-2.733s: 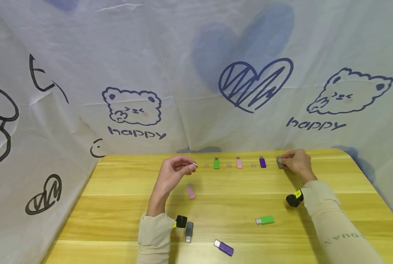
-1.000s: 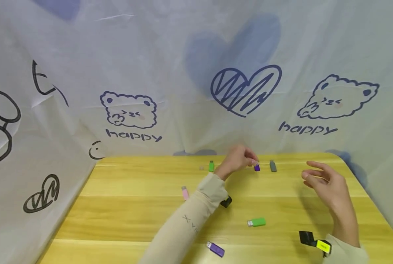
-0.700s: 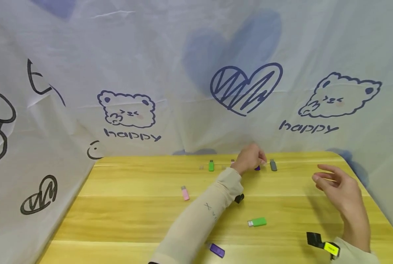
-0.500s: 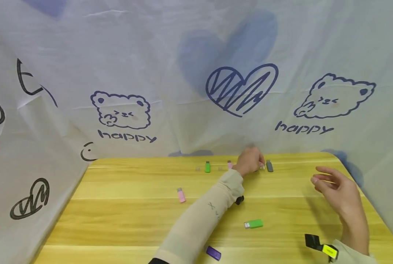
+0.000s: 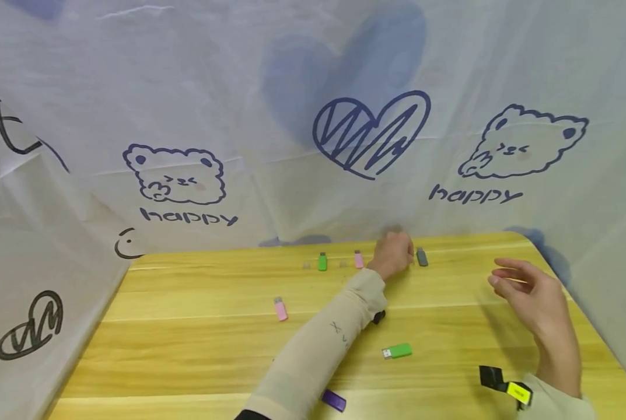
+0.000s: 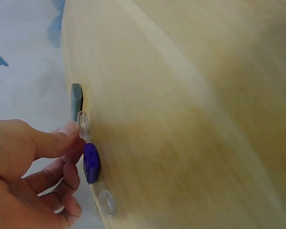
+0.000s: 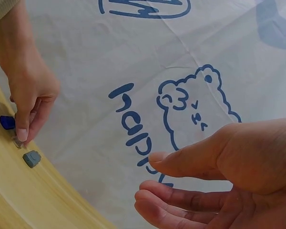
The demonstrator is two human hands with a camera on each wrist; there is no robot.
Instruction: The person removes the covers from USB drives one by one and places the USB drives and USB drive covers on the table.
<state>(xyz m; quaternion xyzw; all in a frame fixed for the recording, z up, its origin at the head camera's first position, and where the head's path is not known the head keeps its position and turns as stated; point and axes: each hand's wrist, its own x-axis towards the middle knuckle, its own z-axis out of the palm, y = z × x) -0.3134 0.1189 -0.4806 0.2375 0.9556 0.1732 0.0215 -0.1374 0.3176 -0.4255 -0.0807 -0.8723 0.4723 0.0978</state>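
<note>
At the table's far edge my left hand (image 5: 392, 255) pinches a small clear plastic piece (image 6: 83, 125) between thumb and fingertips, low over the wood. That piece sits between a purple USB stick (image 6: 91, 163) and a grey USB stick (image 6: 76, 101). In the head view the hand hides the purple one, while the grey stick (image 5: 422, 256) shows just right of it. Another clear piece (image 6: 107, 202) lies on the purple stick's other side. My right hand (image 5: 535, 297) hovers at the right, holding nothing, its fingers loosely bent and thumb apart.
Leftward along the row lie a pink USB stick (image 5: 359, 259), a green one (image 5: 322, 262) and faint clear pieces (image 5: 306, 265). Nearer are another pink stick (image 5: 281, 310), a green stick (image 5: 398, 350) and a purple stick (image 5: 334, 401) partly behind the left sleeve. A printed cloth (image 5: 249, 192) hangs behind.
My left hand has crossed from the row's left end to between the purple and grey sticks with the small clear piece. My right hand has let go of the grey stick and drawn back right.
</note>
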